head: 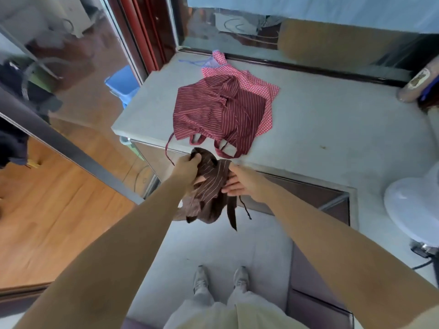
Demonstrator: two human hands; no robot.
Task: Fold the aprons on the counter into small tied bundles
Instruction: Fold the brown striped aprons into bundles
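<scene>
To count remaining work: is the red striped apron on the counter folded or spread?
Spread, not bundled: the red striped apron lies rumpled on the counter, one strap overhanging.

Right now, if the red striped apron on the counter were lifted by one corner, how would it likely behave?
Probably floppy: the red striped apron lies rumpled in soft folds on the counter. Likely light, since it looks like thin cloth. One strap dangles over the edge, so it may trail or snag.
</scene>
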